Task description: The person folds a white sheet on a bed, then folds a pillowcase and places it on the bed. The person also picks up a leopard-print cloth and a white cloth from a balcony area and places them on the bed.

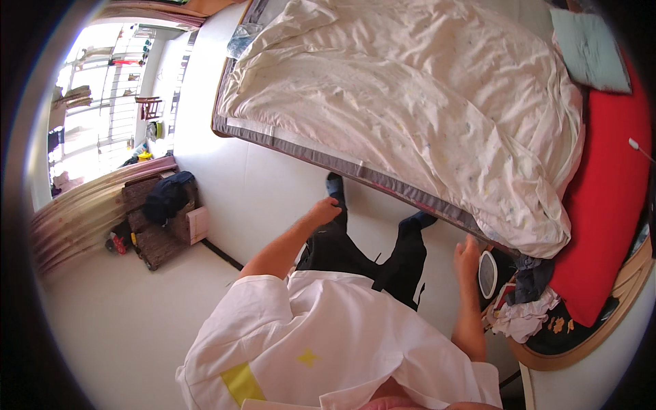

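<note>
Over my left leg, short of the bed, my left hand (pixel 326 211) is loosely curled with nothing visible in it. My right hand (pixel 467 256) hangs by the near side of the bed, fingers a little apart and no object seen in them. Whether its fingertips touch the bed edge, I cannot tell. Before me lies a rumpled cream quilt (pixel 389 97) with a faint pattern, spread over a mattress with a grey border (pixel 307 154). A long red pillow or cushion (pixel 602 205) lies along the right end of the bed, with a pale blue pillow (pixel 589 48) beyond it.
A round white-rimmed object (pixel 488 274) stands beside my right hand. Crumpled clothes (pixel 528 312) lie near the curved wooden headboard (pixel 543 363). At left, a brown upholstered seat (pixel 159 246) holds dark clothing (pixel 171 195), beside a curtain (pixel 87 220) and a bright barred window (pixel 102 102).
</note>
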Tool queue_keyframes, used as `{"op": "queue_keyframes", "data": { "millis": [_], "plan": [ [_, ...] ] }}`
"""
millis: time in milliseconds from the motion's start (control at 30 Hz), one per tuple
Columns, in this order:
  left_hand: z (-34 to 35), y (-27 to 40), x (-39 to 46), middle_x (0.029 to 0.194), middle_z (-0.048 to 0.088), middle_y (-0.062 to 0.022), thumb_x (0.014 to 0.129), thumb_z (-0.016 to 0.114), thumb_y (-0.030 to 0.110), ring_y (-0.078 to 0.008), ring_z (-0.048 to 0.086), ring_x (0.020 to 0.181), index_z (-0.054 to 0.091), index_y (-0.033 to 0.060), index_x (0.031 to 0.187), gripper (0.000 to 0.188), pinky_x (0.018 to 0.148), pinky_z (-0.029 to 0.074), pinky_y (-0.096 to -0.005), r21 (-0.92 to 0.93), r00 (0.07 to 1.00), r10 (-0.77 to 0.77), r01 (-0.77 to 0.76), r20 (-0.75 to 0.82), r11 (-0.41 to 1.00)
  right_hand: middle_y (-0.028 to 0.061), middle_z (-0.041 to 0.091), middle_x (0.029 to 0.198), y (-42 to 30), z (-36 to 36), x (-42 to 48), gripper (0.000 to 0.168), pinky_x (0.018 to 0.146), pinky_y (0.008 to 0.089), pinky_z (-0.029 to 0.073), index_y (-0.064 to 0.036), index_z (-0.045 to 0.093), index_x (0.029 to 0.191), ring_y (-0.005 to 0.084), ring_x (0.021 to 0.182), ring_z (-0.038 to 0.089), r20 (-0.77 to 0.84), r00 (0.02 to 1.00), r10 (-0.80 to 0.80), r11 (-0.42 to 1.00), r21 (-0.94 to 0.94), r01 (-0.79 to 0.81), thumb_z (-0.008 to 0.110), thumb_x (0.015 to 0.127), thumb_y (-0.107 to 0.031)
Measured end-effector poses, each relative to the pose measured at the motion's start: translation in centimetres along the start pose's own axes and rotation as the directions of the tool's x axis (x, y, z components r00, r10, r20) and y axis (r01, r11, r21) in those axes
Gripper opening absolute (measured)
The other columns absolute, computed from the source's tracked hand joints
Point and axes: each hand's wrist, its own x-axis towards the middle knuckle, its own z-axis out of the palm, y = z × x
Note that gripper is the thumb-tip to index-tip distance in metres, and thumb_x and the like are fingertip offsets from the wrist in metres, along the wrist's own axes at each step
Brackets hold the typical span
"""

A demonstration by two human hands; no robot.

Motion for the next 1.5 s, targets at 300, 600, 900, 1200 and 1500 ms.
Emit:
{"op": "queue_keyframes", "data": {
  "millis": [300,600,900,1200,1500],
  "plan": [
    [-13.5,-12.2,5.0,0.105,0.065,-0.0162,0.078,0.064,0.036,-0.0316,0.060,0.101,0.060,0.0078,0.113,0.045,0.088,0.047,-0.0387,-0.189,0.994,0.107,-0.102,0.015,0.977,0.0184,0.062,0.075,-7.7,9.7,-17.3,0.020,0.043,0.0355,0.043,-0.002,0.055,0.093,0.0251,0.055,0.057,0.521,0.443,0.730,0.346,0.278,-0.896,0.051,0.087,-0.020],
    [-29.0,-30.8,10.5,0.089,0.067,-0.0166,0.080,0.065,0.028,-0.0256,0.065,0.083,0.057,0.0022,0.112,0.042,0.074,0.051,-0.0366,-0.389,0.973,0.005,-0.097,-0.231,0.916,0.0105,0.065,0.080,-35.9,10.9,-4.7,0.025,0.055,0.0312,0.049,0.000,0.056,0.105,0.0170,0.064,0.060,0.377,0.855,0.355,0.832,0.289,-0.473,0.047,0.092,-0.020],
    [-40.0,-42.0,11.6,0.106,0.063,-0.0222,0.079,0.066,0.036,-0.0350,0.059,0.103,0.058,0.0029,0.112,0.047,0.089,0.046,-0.0409,-0.289,0.945,-0.095,0.001,-0.313,0.957,0.0086,0.068,0.089,-53.2,15.0,6.8,0.029,0.066,0.0309,0.050,-0.003,0.057,0.112,0.0167,0.071,0.063,0.323,0.938,0.124,0.958,0.208,-0.199,0.051,0.092,-0.024],
    [-52.9,-44.6,26.3,0.113,0.058,-0.0237,0.071,0.072,0.035,-0.0390,0.056,0.106,0.046,0.0010,0.123,0.068,0.091,0.045,-0.0436,-0.175,0.886,0.003,-0.095,-0.463,0.980,0.0109,0.066,0.088,-58.0,27.0,-1.9,0.027,0.067,0.0285,0.050,0.000,0.054,0.111,0.0142,0.073,0.061,0.423,0.841,0.336,0.899,0.123,-0.421,0.049,0.092,-0.018],
    [-58.1,-41.4,38.1,0.117,0.056,-0.0229,0.065,0.077,0.044,-0.0375,0.053,0.110,0.042,0.0027,0.125,0.081,0.093,0.043,-0.0436,-0.242,0.929,-0.100,0.012,-0.356,0.970,0.0103,0.066,0.088,-77.8,34.8,-1.4,0.027,0.070,0.0278,0.049,-0.001,0.053,0.114,0.0145,0.076,0.061,0.492,0.810,0.318,0.862,0.206,-0.463,0.051,0.091,-0.014]
  ]
}}
